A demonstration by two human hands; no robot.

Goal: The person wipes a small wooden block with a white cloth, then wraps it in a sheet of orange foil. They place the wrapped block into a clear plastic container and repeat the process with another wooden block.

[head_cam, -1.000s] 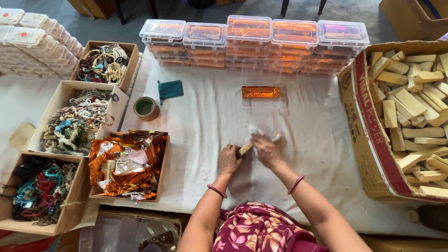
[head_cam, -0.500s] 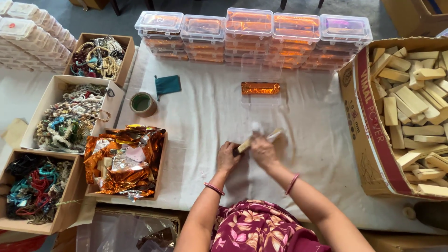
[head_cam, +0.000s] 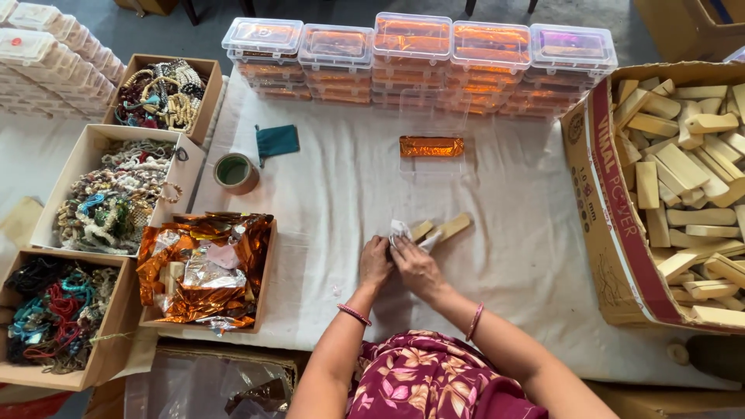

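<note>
My left hand (head_cam: 375, 262) and my right hand (head_cam: 414, 268) meet at the middle of the white-covered table (head_cam: 341, 194). Between them they pinch a crumpled piece of white paper or film (head_cam: 400, 230) against a pale wooden block (head_cam: 423, 230). A second wooden block (head_cam: 452, 226) lies just to the right, touching or close to the first. An orange foil-wrapped bar (head_cam: 431, 146) rests farther back, inside or under a clear open box.
Stacked clear lidded boxes (head_cam: 419, 54) line the far edge. At right stands a large carton of wooden blocks (head_cam: 683, 178). On the left are cartons of beads (head_cam: 116, 202), a box of orange foil sheets (head_cam: 206, 268), a tape roll (head_cam: 235, 172) and a teal pouch (head_cam: 277, 140).
My hands stay in place over the blocks, working the white wrap. The camera has tilted slightly; nothing else has moved.
</note>
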